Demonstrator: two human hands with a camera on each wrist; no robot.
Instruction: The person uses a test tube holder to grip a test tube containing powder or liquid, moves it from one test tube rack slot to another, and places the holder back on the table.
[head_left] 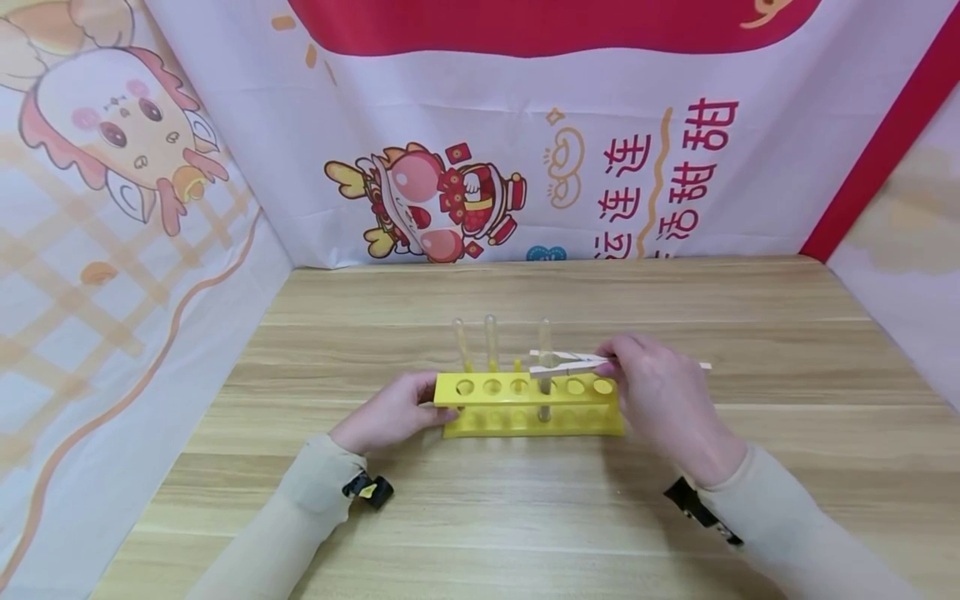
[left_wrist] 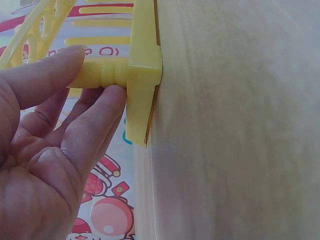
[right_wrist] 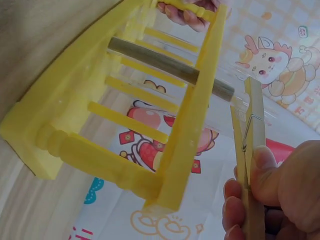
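Observation:
A yellow test tube rack (head_left: 585,431) stands on the table. My left hand (head_left: 393,412) grips its left end; in the left wrist view, thumb and fingers lie around the ridged end post (left_wrist: 102,74). My right hand (head_left: 667,400) holds a wooden test tube clamp (right_wrist: 254,132) with a wire spring. The clamp's jaws lie around the upper part of a glass test tube (head_left: 545,335). This tube stands upright through a rack hole, and dark grey-brown liquid (right_wrist: 155,61) fills its lower part.
Two clear test tubes, a left one (head_left: 461,335) and another (head_left: 491,335), sit upside down over pegs along the rack's back. A bare yellow peg (head_left: 517,366) stands beside them. Wood-grain tabletop (head_left: 525,517) surrounds the rack, with printed cloth (head_left: 480,92) hanging behind.

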